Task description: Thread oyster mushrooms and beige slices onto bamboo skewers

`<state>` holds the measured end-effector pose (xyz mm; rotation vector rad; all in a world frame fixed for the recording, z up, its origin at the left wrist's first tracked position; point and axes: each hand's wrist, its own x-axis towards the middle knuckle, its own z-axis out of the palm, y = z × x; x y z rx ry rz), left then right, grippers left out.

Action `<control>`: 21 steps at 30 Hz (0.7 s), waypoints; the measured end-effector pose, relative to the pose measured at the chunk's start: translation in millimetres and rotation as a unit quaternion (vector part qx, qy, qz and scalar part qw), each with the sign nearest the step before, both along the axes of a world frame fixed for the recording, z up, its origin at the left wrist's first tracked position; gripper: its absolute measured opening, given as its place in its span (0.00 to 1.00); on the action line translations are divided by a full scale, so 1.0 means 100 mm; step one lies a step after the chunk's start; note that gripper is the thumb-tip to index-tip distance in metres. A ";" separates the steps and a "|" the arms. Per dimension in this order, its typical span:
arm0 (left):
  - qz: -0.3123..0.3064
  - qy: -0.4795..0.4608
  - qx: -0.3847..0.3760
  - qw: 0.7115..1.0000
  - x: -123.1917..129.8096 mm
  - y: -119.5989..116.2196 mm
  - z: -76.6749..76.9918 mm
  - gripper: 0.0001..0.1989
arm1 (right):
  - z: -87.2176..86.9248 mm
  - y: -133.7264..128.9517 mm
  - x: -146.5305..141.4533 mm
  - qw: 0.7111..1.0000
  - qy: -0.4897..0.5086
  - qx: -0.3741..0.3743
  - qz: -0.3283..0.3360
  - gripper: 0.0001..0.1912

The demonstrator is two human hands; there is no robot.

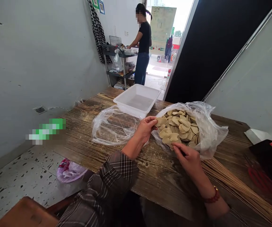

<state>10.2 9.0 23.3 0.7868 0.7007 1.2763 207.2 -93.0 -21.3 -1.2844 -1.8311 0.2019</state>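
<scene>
Many flat, tan, oval slices (pixel 184 126) fill an open clear plastic bag (pixel 206 132) on the wooden table. My left hand (pixel 146 127) pinches a tan slice (pixel 161 122) at the bag's left edge. At the near edge of the bag, my right hand (pixel 188 157), with a red bracelet at the wrist, has thumb and forefinger closed on another slice (pixel 170 137), which overlaps other slices. Thin wooden sticks (pixel 240 186) lie in a bundle to the right of my right forearm.
Beyond my hands are a white plastic tub (pixel 138 100) and a crumpled clear bag (pixel 114 126). A dark box (pixel 268 157) is at the right. A person (pixel 144 44) stands at a shelved cart (pixel 124 74) near the doorway. A lilac bag (pixel 71 171) is below the table's left edge.
</scene>
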 end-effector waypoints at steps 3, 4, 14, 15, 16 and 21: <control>-0.009 -0.008 -0.005 1.000 0.00 -0.01 0.00 0.14 | 0.00 0.00 0.01 1.000 -0.002 0.012 0.004 0.13; -0.012 -0.011 -0.008 1.000 0.00 -0.01 0.00 0.14 | 0.00 0.01 0.01 1.000 -0.003 0.018 0.005 0.13; -0.010 -0.026 -0.053 0.998 0.01 -0.02 0.01 0.10 | -0.03 0.04 0.04 0.998 -0.013 0.052 0.018 0.12; -0.008 -0.027 -0.053 0.998 0.01 -0.02 0.02 0.09 | -0.03 0.04 0.04 0.998 -0.013 0.053 0.019 0.12; -0.006 -0.029 -0.053 0.998 0.01 -0.02 0.02 0.09 | -0.03 0.04 0.04 0.998 -0.013 0.054 0.020 0.12; 0.002 -0.032 -0.048 0.998 -0.01 -0.02 0.02 0.10 | -0.03 0.05 0.04 0.998 -0.016 0.064 0.022 0.12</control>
